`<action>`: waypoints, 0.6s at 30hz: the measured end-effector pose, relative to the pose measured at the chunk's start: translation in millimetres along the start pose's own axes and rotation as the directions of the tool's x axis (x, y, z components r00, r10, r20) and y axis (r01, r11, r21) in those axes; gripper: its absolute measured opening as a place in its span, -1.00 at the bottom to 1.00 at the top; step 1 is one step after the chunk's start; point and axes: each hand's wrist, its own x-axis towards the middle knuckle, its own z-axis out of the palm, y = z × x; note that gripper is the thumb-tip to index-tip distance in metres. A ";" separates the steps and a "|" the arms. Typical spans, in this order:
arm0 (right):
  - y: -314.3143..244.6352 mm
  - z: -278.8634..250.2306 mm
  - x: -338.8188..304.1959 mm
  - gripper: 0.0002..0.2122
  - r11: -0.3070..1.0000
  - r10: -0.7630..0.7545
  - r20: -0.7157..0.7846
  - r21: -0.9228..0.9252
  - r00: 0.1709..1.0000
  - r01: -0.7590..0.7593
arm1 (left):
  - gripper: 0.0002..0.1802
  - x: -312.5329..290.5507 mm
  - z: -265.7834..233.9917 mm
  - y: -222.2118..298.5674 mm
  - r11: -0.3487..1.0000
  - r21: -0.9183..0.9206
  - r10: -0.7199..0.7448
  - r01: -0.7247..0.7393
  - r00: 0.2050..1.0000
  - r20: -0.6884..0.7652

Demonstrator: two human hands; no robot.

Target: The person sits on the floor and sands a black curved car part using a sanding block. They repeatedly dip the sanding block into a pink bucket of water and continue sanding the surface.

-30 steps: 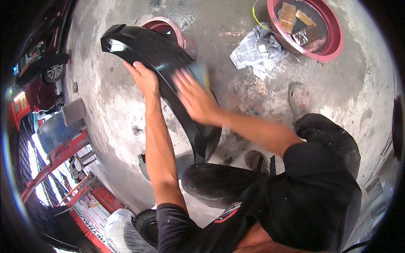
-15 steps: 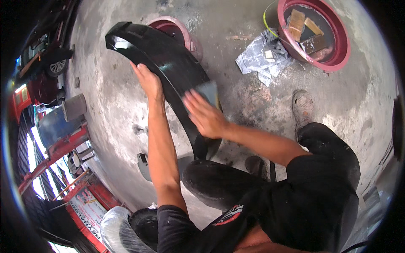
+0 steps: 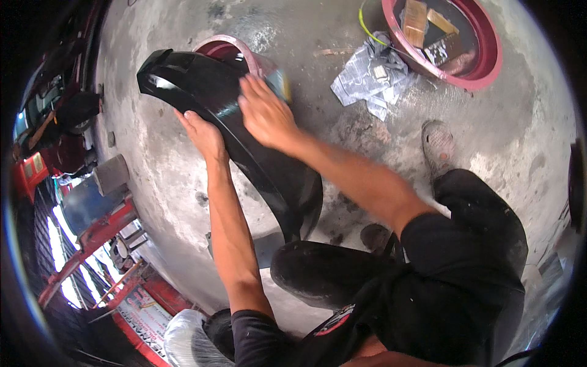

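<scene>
- Black curved panel (image 3: pixel 214 92), glossy, runs aslant in the head view, its far end at the upper left and its near end just beside the person's black-clothed knee (image 3: pixel 330 269).
- Toward the far end it overlaps a pink bucket (image 3: pixel 263 65); whether its weight rests on the rim, I cannot tell.
- The left hand (image 3: pixel 206 139) touches the panel's inner, left-hand edge, fingers pointing away from the person; whether they close around the edge, I cannot tell.
- The right hand (image 3: pixel 266 114), slightly blurred, is over the panel's outer side, fingers stretched out and close together.
- Beyond those fingers shows a blurred grey-blue pad (image 3: pixel 280 84) with a yellowish edge; the thumb is hidden, so I cannot tell whether the pad is pinched or only covered by the hand.
- To the right, on wet grey concrete (image 3: pixel 361 125), lies a crumpled grey-and-white sheet (image 3: pixel 358 76) with a small pale block (image 3: pixel 380 72) on it.
- Next to the sheet stands a red-pink basin (image 3: pixel 494 64) with dark liquid and wooden blocks (image 3: pixel 415 23) inside.
- A yellow-green hoop (image 3: pixel 365 25) curves beside the basin.
- One pale perforated shoe (image 3: pixel 436 147) is planted below the basin.
</scene>
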 end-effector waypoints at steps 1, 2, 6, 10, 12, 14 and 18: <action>-1.4 1.8 -8.0 -0.58 1.000 0.016 -0.001 -0.003 1.000 -0.016 | -0.31 1.6 -2.6 -6.3 1.000 0.011 -0.008 0.008 1.000 -0.002; -5.6 1.2 -18.0 -0.58 1.000 0.021 -0.005 -0.006 1.000 -0.021 | -0.31 2.8 -4.9 -6.6 1.000 0.007 -0.016 0.016 1.000 -0.015; -35.3 -35.4 -149.5 -0.44 0.984 0.179 0.206 -0.019 0.962 -0.179 | -0.26 -5.5 -3.9 11.0 0.994 -0.109 -0.015 0.016 1.000 0.005; -23.0 -9.8 -43.2 -0.52 0.980 0.197 0.045 -0.042 0.979 -0.195 | -0.27 2.4 -1.5 -0.3 0.982 -0.188 -0.007 0.013 0.999 0.033; -10.4 1.4 -19.6 -0.53 0.991 0.130 0.012 -0.031 0.991 -0.129 | -0.29 7.4 2.3 -0.4 0.988 -0.156 0.005 -0.003 1.000 0.011; -16.7 -14.4 -63.6 -0.51 0.975 0.222 0.091 -0.038 0.971 -0.220 | -0.30 2.0 1.1 -1.9 0.986 -0.166 -0.020 0.021 1.000 0.004; -30.0 -31.6 -150.5 -0.47 0.934 0.352 0.126 0.011 0.928 -0.356 | -0.31 2.9 -3.3 -4.0 0.988 -0.151 -0.030 0.027 0.999 -0.017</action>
